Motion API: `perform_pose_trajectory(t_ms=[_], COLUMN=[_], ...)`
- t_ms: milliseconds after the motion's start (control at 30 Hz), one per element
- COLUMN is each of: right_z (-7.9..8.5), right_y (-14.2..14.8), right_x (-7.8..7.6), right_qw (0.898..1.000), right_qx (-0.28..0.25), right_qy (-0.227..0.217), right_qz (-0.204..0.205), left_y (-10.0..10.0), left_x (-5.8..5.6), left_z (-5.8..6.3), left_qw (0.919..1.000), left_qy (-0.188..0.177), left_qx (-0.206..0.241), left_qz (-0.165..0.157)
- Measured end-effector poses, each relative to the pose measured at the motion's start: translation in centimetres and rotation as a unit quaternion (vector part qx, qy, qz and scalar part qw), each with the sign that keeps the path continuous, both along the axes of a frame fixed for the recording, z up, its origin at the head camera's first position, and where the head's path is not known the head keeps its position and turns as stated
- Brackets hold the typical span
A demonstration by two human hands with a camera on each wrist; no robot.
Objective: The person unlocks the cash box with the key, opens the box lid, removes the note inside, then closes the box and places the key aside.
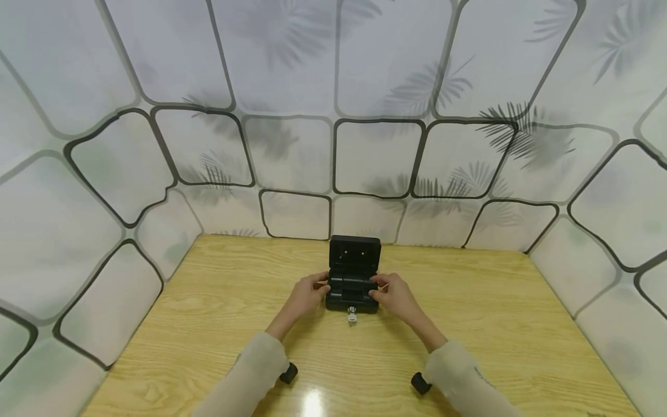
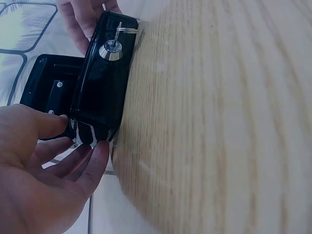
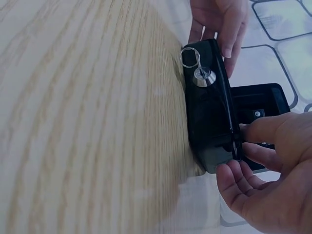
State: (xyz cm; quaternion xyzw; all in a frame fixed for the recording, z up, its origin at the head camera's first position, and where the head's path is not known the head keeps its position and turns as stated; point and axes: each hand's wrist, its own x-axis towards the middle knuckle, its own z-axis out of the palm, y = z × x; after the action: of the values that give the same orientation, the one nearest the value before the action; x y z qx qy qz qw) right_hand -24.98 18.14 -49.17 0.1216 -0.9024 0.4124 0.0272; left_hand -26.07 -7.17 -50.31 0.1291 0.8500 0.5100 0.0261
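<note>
Sleeves nearest us | our left hand (image 1: 306, 294) at 9 o'clock and right hand (image 1: 395, 295) at 3 o'clock clasp the black lockbox (image 1: 352, 291) mid-table (image 1: 208, 324) — lid up, key (image 1: 352, 315) in front | step: steadying the opened box, we judge | next — firm two-sided grip.

This looks like a small set-up corner made for filming, not a real room. A wooden table (image 1: 219, 324) fills the bottom of the frame. White sheets with leaf pictures and dark curvy lines (image 1: 375, 156) close it in at the back and both sides.
</note>
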Motion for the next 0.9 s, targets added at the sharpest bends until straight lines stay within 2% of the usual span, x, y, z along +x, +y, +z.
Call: perform_pose_trajectory(t_ms=[200, 400, 900], right_z=[0.0, 0.0, -0.8], right_y=[-0.3, -0.7, -1.3], right_x=[-0.1, -0.2, -0.6], right_qw=[1.000, 1.000, 0.998], right_qx=[0.013, 0.017, 0.044], right_qy=[0.002, 0.022, 0.039], right_qz=[-0.002, 0.006, -0.027], left_y=[0.0, 0.0, 0.2], left_x=[-0.2, -0.1, -0.1], left_z=[-0.3, -0.1, -0.1], left_qw=[0.9999, 0.9999, 1.0000], left_qy=[0.013, 0.009, -0.001], left_qx=[-0.004, -0.001, -0.003], left_qz=[-0.008, -0.009, 0.003])
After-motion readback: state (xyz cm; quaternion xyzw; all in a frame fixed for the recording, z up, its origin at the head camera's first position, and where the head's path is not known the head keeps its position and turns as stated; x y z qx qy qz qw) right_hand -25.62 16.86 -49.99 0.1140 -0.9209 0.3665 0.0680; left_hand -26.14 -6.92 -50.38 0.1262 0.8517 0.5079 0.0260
